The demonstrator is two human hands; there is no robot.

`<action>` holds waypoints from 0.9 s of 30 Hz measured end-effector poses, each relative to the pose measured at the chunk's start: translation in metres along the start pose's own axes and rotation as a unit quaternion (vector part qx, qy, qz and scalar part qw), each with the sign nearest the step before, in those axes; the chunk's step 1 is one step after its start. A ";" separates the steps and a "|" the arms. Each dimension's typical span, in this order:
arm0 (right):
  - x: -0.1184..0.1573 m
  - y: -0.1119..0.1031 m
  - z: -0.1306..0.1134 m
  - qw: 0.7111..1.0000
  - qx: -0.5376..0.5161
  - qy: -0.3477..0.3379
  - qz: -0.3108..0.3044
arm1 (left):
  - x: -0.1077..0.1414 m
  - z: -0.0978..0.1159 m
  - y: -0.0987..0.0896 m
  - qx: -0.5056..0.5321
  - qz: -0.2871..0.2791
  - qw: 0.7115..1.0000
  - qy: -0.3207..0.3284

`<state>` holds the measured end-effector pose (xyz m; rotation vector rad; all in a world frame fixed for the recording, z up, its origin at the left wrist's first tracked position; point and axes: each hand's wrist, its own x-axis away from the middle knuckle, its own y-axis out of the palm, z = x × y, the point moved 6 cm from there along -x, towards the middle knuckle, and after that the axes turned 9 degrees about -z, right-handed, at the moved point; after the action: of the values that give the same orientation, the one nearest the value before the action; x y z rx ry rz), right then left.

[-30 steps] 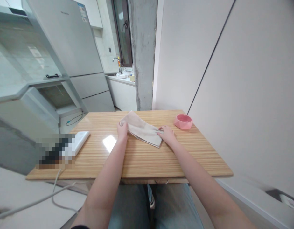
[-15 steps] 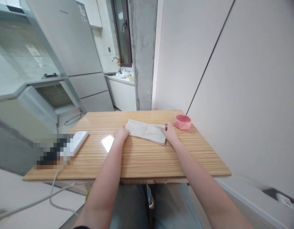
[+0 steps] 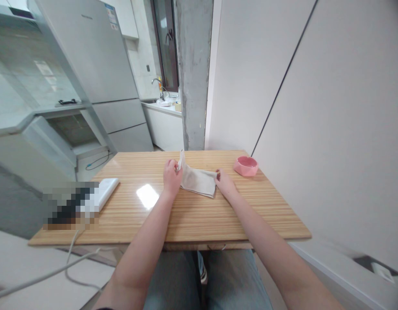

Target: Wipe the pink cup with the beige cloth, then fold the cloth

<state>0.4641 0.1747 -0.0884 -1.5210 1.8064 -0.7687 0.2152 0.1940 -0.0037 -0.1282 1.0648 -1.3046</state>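
Note:
A folded off-white cloth [image 3: 199, 181] lies on the wooden table [image 3: 205, 221] in front of me. Its left end stands up off the tabletop, pinched in my left hand [image 3: 172, 176]. At the other end, my right hand [image 3: 225, 184] is closed on the cloth's right edge, close to the table surface. The fingertips of both hands are partly hidden by the cloth and by the hands themselves.
Beyond my right hand, near the table's right edge, sits a pink faceted bowl [image 3: 246, 166]. A white flat box-like device [image 3: 107, 189] lies at the left, beside a pixelated dark area. Cables [image 3: 69, 258] hang off the left front. A wall [image 3: 315, 129] runs along the right side.
My left hand has lifted the cloth's left end and brought it rightward, so that end now stands up. My right hand has shifted slightly left, still at the right edge.

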 end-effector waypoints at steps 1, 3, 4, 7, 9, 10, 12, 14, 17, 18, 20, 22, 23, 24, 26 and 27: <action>0.000 -0.001 -0.002 1.000 0.011 -0.002 0.014 | 0.003 0.013 0.010 0.017 -0.033 0.999 0.032; 0.001 -0.001 -0.004 0.999 0.028 -0.006 0.033 | 0.010 0.036 0.035 0.033 -0.117 0.989 0.080; 0.001 -0.002 -0.005 0.999 0.029 -0.006 0.036 | 0.015 0.046 0.048 0.033 -0.163 0.981 0.101; 0.002 -0.004 -0.003 0.999 0.006 -0.001 0.035 | 0.035 0.067 0.083 0.033 -0.296 0.940 0.167; 0.004 -0.010 -0.001 0.998 -0.009 0.009 0.057 | 0.047 0.074 0.094 0.051 -0.357 0.912 0.195; 0.005 -0.015 -0.002 0.997 -0.011 0.007 0.075 | 0.050 0.076 0.094 0.070 -0.376 0.903 0.197; 0.008 -0.021 -0.010 0.994 -0.016 -0.032 0.106 | 0.050 0.075 0.087 0.120 -0.377 0.900 0.181; 0.012 -0.018 -0.027 0.989 -0.029 -0.114 0.092 | 0.042 0.069 0.072 0.159 -0.327 0.919 0.151; 0.024 0.003 -0.060 0.973 -0.025 -0.229 -0.019 | 0.024 0.048 0.047 0.165 -0.216 0.958 0.088; 0.030 0.010 -0.068 0.968 -0.006 -0.245 -0.055 | 0.020 0.039 0.043 0.161 -0.194 0.965 0.066; 0.040 0.019 -0.075 0.967 0.053 -0.231 -0.090 | 0.014 0.023 0.041 0.157 -0.181 0.970 0.032; 0.046 0.015 -0.069 0.973 0.122 -0.179 -0.079 | 0.011 0.013 0.045 0.147 -0.189 0.971 0.022; 0.049 0.009 -0.060 0.975 0.155 -0.144 -0.064 | 0.011 0.010 0.048 0.138 -0.196 0.971 0.025; 0.051 0.000 -0.049 0.975 0.187 -0.107 -0.049 | 0.011 0.010 0.051 0.127 -0.207 0.969 0.034; 0.054 -0.022 -0.017 0.970 0.242 -0.028 -0.023 | 0.014 0.013 0.059 0.108 -0.238 0.963 0.058; 0.056 -0.034 0.002 0.966 0.260 0.010 -0.018 | 0.016 0.015 0.063 0.103 -0.254 0.959 0.068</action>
<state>0.4796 0.1140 -0.0687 -1.2001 1.4369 -1.1700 0.2685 0.1946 -0.0432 -0.1648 1.0407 -1.9046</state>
